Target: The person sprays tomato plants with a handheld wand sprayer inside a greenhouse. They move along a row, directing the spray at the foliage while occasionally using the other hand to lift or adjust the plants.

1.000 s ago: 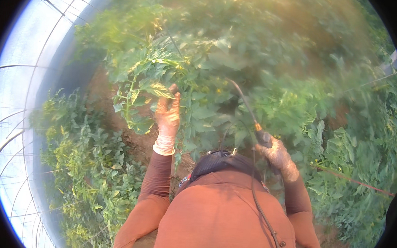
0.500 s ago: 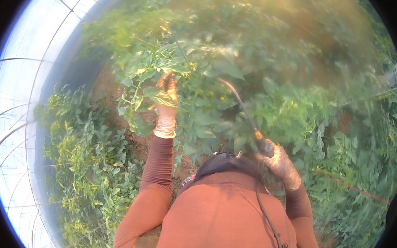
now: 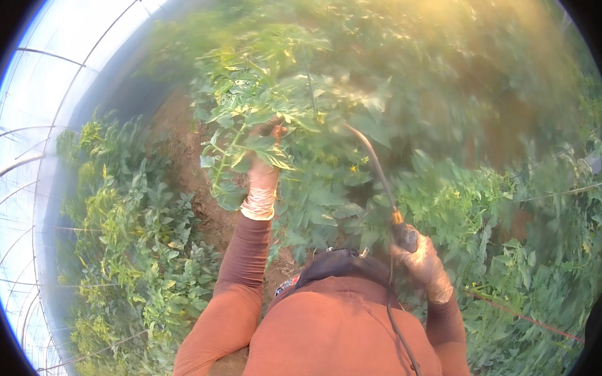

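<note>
My left hand [image 3: 263,174], in a thin translucent glove, reaches up into a leafy tomato plant [image 3: 239,134]. Its fingers curl closed around a stem near small yellow flowers, and leaves cover part of the hand. On the right, my gloved right hand [image 3: 428,263] is closed around the dark handle of a corded wand [image 3: 381,175]. The wand has an orange collar and a long, thin shaft that curves at its tip. That tip points up and left, near the foliage just right of my left hand. A black cable [image 3: 397,327] trails from the wand down over my orange top.
Dense green plants [image 3: 148,248] grow on both sides, with brown soil [image 3: 187,151] between rows at left. A pale plastic greenhouse wall [image 3: 37,99] with curved ribs bounds the left. A reddish string [image 3: 525,319] crosses at lower right. A dark waist bag [image 3: 345,264] sits before me.
The view has shifted a little, so the plants and my left hand appear further right and lower. Both hands keep their grips, and the wand stays close to the same foliage.
</note>
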Available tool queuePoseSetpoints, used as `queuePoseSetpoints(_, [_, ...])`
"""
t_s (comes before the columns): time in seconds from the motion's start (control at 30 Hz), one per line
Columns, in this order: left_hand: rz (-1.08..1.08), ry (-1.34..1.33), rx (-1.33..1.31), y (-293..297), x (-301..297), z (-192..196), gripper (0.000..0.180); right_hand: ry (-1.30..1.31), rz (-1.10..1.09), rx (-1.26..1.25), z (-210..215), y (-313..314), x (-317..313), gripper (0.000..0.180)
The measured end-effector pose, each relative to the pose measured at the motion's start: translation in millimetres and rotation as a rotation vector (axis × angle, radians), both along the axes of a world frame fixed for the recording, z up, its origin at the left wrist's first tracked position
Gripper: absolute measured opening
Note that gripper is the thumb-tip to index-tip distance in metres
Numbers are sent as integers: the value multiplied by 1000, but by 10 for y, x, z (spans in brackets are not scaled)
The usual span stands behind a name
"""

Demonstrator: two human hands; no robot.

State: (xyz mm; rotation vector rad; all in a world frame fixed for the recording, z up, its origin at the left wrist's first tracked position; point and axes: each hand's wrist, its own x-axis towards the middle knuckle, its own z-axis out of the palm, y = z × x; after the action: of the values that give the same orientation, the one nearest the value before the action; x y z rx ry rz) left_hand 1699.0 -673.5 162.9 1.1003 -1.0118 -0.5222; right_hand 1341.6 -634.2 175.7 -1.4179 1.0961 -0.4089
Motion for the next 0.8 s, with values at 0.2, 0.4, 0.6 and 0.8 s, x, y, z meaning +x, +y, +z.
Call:
queuePoseSetpoints(0.2, [-118,274,3,101,235,-404,26,-52,-51,46,-7,68,30,42])
queuePoseSetpoints(0.4, [-119,139,157,377,577,-984,31,3,-183,255,7,119,171,51])
queuePoseSetpoints(0.6, [-82,-174,429,860,559,-1100,49,1,-175,117,-153,286,550,53])
queuePoseSetpoints(0.8, [-144,-188,495,1404,901,-1251,34,41,-255,156,-98,511,721,50])
